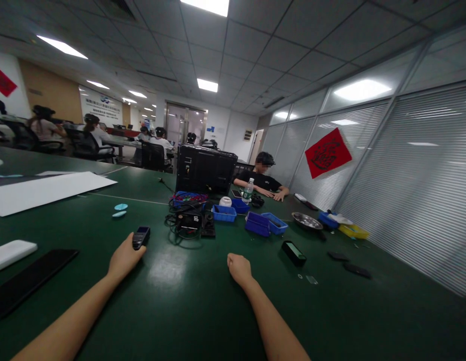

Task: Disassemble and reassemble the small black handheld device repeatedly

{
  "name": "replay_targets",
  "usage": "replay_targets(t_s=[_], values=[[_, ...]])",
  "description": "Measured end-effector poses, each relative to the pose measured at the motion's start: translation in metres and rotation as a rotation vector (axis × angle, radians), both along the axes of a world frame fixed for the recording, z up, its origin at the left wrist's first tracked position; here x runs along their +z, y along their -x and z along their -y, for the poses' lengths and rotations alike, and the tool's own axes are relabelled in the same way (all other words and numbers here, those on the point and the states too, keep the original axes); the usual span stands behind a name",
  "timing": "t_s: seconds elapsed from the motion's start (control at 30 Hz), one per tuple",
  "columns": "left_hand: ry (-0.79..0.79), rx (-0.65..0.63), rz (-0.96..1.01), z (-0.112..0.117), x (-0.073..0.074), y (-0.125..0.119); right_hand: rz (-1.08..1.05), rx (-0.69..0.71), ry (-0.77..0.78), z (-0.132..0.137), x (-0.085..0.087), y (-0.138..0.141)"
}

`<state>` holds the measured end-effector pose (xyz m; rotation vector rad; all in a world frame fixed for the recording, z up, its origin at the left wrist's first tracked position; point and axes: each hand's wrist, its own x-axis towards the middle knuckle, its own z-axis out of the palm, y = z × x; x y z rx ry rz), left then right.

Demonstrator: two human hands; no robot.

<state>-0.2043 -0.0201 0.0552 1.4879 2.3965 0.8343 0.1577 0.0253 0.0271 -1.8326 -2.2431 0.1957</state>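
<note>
My left hand (125, 258) rests on the dark green table (188, 301) with its fingers closed round a small black device (141, 236) that has a bluish screen. My right hand (239, 268) lies on the table a little to the right, curled into a loose fist with nothing visible in it. Between the two hands the tabletop is bare and reflects the ceiling light.
Beyond my hands lie a tangle of black cables and gear (188, 221), blue bins (224, 213), a metal bowl (306, 220), a black case (293, 252) and a big black box (205, 170). A seated person (261, 179) is across the table. A black slab (28, 281) and white sheet (41, 190) lie left.
</note>
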Motion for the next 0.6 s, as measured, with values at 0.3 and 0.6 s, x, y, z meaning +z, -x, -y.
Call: replay_targets(t_s=[0.3,0.6], values=[[-0.119,0.145,0.099,-0.008,-0.002,0.02,0.022,0.016,0.01,0.002,0.003,0.0],[-0.115,0.137,0.146,-0.007,-0.006,0.026,-0.012,0.043,0.051,0.0,0.004,-0.004]])
